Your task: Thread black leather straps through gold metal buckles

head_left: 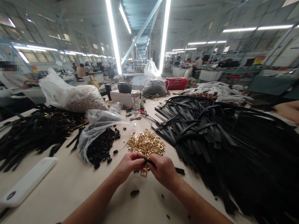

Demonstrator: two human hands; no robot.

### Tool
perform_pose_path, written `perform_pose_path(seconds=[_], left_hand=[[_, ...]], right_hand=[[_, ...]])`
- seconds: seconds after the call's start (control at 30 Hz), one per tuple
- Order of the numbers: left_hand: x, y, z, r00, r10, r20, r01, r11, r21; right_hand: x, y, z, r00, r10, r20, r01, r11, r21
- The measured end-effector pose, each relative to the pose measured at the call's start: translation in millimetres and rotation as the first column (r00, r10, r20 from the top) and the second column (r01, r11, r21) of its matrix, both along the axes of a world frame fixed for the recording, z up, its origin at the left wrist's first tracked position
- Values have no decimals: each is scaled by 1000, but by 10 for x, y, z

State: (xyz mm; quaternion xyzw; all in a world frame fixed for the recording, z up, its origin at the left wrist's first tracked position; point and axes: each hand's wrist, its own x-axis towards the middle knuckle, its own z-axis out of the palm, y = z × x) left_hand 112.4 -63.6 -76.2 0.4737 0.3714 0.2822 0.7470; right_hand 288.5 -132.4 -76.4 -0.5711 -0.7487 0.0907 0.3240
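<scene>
My left hand and my right hand meet over the middle of the table, fingers pinched together on a black strap. One end of the strap sticks out past my right hand; the part between my fingertips is mostly hidden. A gold buckle shows just under my fingers, and I cannot tell if it is on the strap. Right behind my hands lies a heap of gold buckles. Small black loops spill from a clear plastic bag to the left.
Black straps are piled high on the right. More black straps with gold buckles lie at left, near a white oblong device. Farther back stand a glass bottle, a filled plastic bag and a red basket. Another person's arm shows at right.
</scene>
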Motion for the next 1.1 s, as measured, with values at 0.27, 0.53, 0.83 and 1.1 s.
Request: perform_pose_path(seconds=[0.27, 0.53, 0.83, 1.1], left_hand=[[56, -60, 2, 1000, -9, -3, 9, 999, 50], [-40, 0, 72, 987, -63, -146, 96, 968, 230], [-89, 48, 133, 980, -26, -197, 92, 938, 335], [-271, 30, 304, 887, -99, -452, 285, 887, 365]], right_hand=[[-23, 28, -15, 995, 22, -93, -31, 995, -91], [-24, 35, -26, 997, 82, -6, -82, 997, 5], [15, 24, 6, 991, 48, 126, -54, 998, 44], [128, 70, -7, 995, -23, 98, 20, 999, 28]])
